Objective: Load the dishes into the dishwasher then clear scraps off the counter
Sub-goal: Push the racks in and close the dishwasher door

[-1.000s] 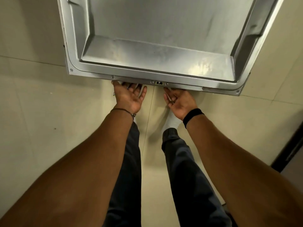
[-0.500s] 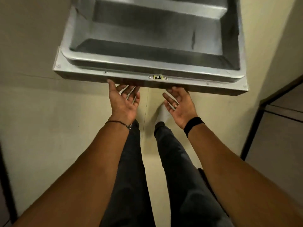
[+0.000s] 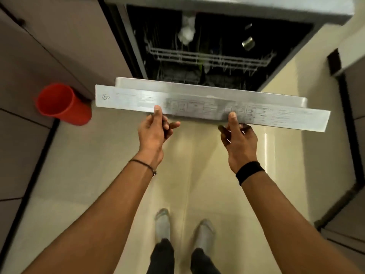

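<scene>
Left hand (image 3: 152,134), right hand (image 3: 240,140), each gripping dishwasher door (image 3: 276,114) edge — thumbs on top; rack (image 3: 207,58) behind

The door (image 3: 197,103) lies across 12 o'clock, its edge gripped by my left hand (image 3: 153,131) and right hand (image 3: 240,139), and it bars the low way into the dishwasher. Above its edge the opening is free as far as the rack (image 3: 207,58), whose wire front crosses the gap; things behind it are blurred. At 10 o'clock a red bin (image 3: 63,104) stands against the left cabinet (image 3: 49,46), near the door's corner. The right cabinet (image 3: 353,95) walls 3 o'clock. Bare floor (image 3: 197,175) lies open between them, toward 6 o'clock.
</scene>
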